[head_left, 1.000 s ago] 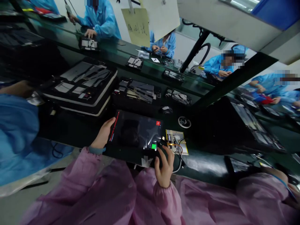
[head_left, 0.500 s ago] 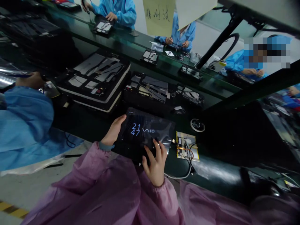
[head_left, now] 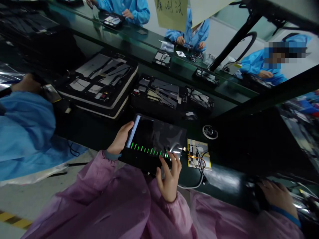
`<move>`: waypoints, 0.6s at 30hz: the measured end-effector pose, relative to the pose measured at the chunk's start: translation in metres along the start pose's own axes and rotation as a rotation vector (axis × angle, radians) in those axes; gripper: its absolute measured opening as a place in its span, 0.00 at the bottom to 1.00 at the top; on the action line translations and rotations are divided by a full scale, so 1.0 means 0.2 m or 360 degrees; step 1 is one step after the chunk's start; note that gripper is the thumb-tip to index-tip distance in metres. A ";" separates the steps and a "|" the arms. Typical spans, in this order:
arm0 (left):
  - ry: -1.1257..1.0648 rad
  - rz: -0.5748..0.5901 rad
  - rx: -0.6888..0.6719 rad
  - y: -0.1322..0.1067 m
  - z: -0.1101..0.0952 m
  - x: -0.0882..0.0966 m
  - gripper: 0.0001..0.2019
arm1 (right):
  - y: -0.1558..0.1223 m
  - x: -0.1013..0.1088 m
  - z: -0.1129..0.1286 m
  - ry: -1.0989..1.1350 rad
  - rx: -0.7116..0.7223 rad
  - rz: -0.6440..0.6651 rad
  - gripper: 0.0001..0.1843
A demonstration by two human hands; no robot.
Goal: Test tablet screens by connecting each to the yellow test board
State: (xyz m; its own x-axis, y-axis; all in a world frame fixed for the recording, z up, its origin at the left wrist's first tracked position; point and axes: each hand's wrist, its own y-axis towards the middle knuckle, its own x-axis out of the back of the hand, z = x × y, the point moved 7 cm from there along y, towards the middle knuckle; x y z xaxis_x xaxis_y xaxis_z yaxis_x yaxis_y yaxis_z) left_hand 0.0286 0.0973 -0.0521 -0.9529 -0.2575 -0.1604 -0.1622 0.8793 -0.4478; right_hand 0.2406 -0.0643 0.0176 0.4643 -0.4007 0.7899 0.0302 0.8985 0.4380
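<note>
A black tablet (head_left: 156, 141) lies on the dark green bench in front of me, its screen showing a row of green marks along the lower edge and a pale bar at the left. My left hand (head_left: 121, 137) grips the tablet's left edge, fingers curled round it. My right hand (head_left: 169, 174) rests at the lower right corner, fingers spread, fingertips touching the screen by the green marks. Both arms wear pink sleeves.
A small circuit board (head_left: 198, 154) with wires lies right of the tablet, a tape roll (head_left: 209, 131) behind it. Trays of dark parts (head_left: 99, 83) stand beyond. A blue-sleeved person (head_left: 25, 122) works at my left, another person's hand (head_left: 277, 196) at lower right.
The screen changed from a red and green display, to a clock with a logo, to a row of green marks. My right hand shifted along the lower edge; the view moved slightly.
</note>
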 end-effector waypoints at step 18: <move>0.0060 0.0037 -0.0053 0.01 -0.01 -0.01 0.19 | 0.05 -0.09 0.05 0.0060 0.0020 0.0048 0.21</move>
State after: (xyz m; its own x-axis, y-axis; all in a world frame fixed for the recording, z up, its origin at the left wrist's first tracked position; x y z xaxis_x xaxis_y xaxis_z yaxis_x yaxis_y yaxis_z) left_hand 0.0293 0.0998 -0.0510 -0.9654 -0.2220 -0.1371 -0.1476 0.8979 -0.4147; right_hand 0.2230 -0.0499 0.0123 0.4981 -0.3660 0.7861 0.0048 0.9077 0.4195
